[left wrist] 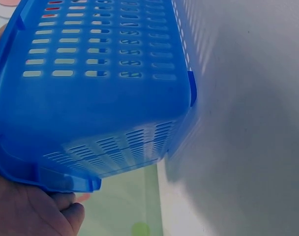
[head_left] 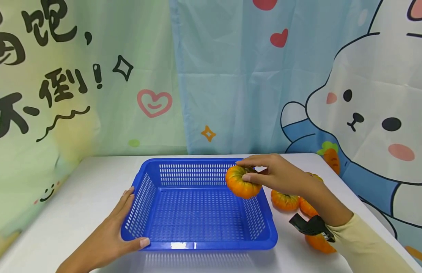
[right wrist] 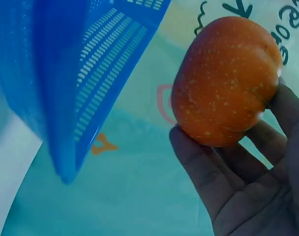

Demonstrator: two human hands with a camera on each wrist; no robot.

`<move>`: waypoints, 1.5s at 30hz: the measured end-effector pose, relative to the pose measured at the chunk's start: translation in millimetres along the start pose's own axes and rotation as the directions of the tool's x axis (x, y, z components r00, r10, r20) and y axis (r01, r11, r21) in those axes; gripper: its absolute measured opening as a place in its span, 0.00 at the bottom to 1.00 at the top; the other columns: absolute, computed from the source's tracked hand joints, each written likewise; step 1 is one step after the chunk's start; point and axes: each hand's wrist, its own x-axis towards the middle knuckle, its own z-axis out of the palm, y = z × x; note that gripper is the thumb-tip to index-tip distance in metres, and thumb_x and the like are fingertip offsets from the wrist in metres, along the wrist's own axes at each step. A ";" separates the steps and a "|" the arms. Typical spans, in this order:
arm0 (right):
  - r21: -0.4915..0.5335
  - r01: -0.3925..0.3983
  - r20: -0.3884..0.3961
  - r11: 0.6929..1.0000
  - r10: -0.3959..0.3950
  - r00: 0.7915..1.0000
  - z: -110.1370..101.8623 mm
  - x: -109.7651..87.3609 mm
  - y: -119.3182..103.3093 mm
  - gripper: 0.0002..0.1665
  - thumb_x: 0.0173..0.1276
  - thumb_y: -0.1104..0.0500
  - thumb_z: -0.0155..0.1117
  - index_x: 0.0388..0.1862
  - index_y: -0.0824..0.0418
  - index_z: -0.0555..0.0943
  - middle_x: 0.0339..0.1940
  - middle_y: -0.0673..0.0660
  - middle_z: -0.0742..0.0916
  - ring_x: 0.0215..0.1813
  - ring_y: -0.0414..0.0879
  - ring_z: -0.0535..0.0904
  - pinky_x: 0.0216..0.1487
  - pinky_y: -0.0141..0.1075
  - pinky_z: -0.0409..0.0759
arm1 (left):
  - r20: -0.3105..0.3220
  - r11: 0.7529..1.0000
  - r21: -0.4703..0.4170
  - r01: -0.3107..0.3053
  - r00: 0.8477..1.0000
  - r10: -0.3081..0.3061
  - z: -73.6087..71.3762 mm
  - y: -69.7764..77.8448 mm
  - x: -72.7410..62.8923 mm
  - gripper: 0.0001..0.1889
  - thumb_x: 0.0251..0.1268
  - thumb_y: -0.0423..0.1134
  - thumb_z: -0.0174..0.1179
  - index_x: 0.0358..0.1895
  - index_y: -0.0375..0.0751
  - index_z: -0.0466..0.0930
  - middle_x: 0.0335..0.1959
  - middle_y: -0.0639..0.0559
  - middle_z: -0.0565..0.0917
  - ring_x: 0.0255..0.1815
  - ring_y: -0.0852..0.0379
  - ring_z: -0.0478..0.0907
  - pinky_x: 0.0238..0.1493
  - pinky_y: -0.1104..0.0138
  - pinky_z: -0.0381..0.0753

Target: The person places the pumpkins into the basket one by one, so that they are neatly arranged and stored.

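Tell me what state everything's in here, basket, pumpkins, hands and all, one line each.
Blue basket, upright on the white table, nothing visible inside.
Held pumpkin, off the table, near the basket's right side.
Other pumpkins, on the table, partly hidden by the right arm.
Left hand, touching the basket's front left corner.
Right hand, holding that pumpkin with thumb and fingers.
Black strap, worn on the right arm.
Curtain, hanging behind the table.
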 end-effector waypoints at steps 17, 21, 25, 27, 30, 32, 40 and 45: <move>0.020 0.114 0.140 0.993 -0.116 0.983 32.0 50.5 -24.9 0.26 0.70 0.50 0.63 0.64 0.58 0.78 0.56 0.50 0.82 0.49 0.42 0.78 0.46 0.33 0.81 | 0.002 1.000 0.007 0.003 1.000 -0.003 0.5 0.3 -0.6 0.61 0.49 0.60 0.69 0.79 0.41 0.39 0.79 0.44 0.39 0.75 0.32 0.45 0.57 0.29 0.58; 0.026 0.140 0.149 0.990 -0.142 0.979 38.6 57.6 -27.2 0.26 0.69 0.51 0.64 0.63 0.58 0.78 0.56 0.49 0.82 0.45 0.41 0.77 0.44 0.34 0.81 | -0.002 1.000 0.001 -0.005 1.000 0.005 1.6 -0.5 -0.6 0.61 0.49 0.59 0.70 0.79 0.39 0.40 0.79 0.45 0.39 0.75 0.32 0.44 0.58 0.30 0.58; 0.060 0.157 0.162 0.986 -0.164 0.973 47.2 66.2 -27.7 0.25 0.68 0.53 0.66 0.62 0.60 0.79 0.55 0.51 0.83 0.49 0.42 0.77 0.44 0.34 0.81 | -0.004 1.000 0.002 -0.006 1.000 0.006 1.8 -0.6 -0.6 0.61 0.49 0.59 0.70 0.79 0.39 0.40 0.79 0.45 0.39 0.75 0.32 0.44 0.58 0.30 0.58; 0.066 0.157 0.178 0.985 -0.166 0.970 52.2 70.8 -28.4 0.25 0.68 0.54 0.66 0.61 0.60 0.80 0.55 0.51 0.83 0.53 0.43 0.77 0.46 0.32 0.81 | 0.004 1.000 0.006 0.011 1.000 -0.011 1.5 -0.2 -0.2 0.61 0.49 0.60 0.69 0.79 0.40 0.39 0.79 0.44 0.39 0.75 0.31 0.45 0.58 0.30 0.58; 0.044 0.150 0.210 0.988 -0.156 0.965 59.9 77.3 -31.0 0.25 0.68 0.52 0.66 0.61 0.60 0.80 0.55 0.51 0.83 0.57 0.43 0.76 0.50 0.31 0.79 | 0.008 1.000 0.013 0.020 1.000 -0.020 0.9 -0.2 0.2 0.61 0.50 0.61 0.69 0.79 0.41 0.38 0.79 0.42 0.39 0.74 0.30 0.46 0.57 0.29 0.58; 0.020 0.146 0.237 0.989 -0.146 0.960 64.7 80.9 -33.5 0.25 0.68 0.51 0.66 0.61 0.59 0.80 0.56 0.51 0.83 0.57 0.43 0.76 0.52 0.30 0.77 | 0.011 1.000 0.015 0.025 1.000 -0.025 0.4 -0.1 0.2 0.60 0.51 0.61 0.68 0.79 0.42 0.38 0.79 0.42 0.39 0.74 0.30 0.46 0.58 0.29 0.58; 0.021 0.107 0.334 0.994 -0.108 0.936 85.3 95.2 -40.0 0.26 0.69 0.50 0.65 0.64 0.57 0.78 0.57 0.49 0.82 0.57 0.40 0.74 0.52 0.27 0.76 | 0.014 0.999 0.019 0.026 1.000 -0.026 0.4 0.8 1.3 0.59 0.52 0.61 0.67 0.79 0.43 0.39 0.79 0.43 0.39 0.74 0.29 0.47 0.57 0.29 0.58; 0.017 0.162 0.378 0.987 -0.156 0.913 97.3 104.5 -43.6 0.27 0.69 0.51 0.65 0.64 0.59 0.77 0.57 0.50 0.82 0.56 0.40 0.74 0.52 0.26 0.75 | 0.019 0.999 0.008 0.031 0.999 -0.031 1.4 1.6 0.7 0.59 0.53 0.61 0.67 0.79 0.43 0.38 0.79 0.43 0.39 0.74 0.29 0.47 0.57 0.29 0.58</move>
